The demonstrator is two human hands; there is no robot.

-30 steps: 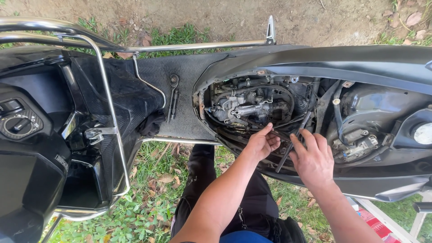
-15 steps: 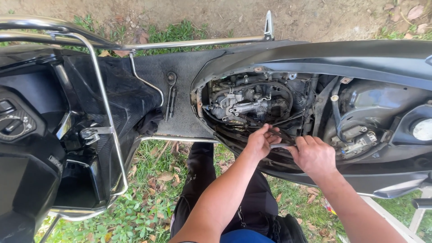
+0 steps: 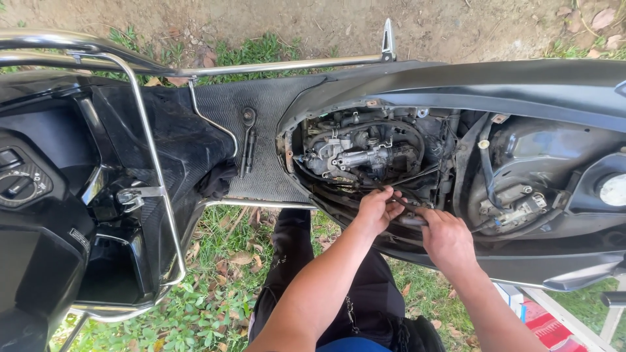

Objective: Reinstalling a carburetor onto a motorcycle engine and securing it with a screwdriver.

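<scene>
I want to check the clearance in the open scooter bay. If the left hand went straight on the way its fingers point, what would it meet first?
Probably the grey metal engine assembly just beyond the left hand; thin dark cables cross that line and may come first, as depth is unclear.

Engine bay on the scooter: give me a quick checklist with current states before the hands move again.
1. Engine bay open, carburettor and hoses exposed: ok.
2. Left hand at the lower edge of the opening, fingers curled on a thin dark part: ok.
3. Right hand beside it, fingers on the same dark part: ok; what that part is: cannot tell.
4. Ratchet wrench lying on the ribbed footboard, away from both hands: ok.
5. Black hose hanging loose right of the opening, its end connection: cannot tell.
6. Scooter steadiness on the grass, stand hidden: cannot tell.
</scene>
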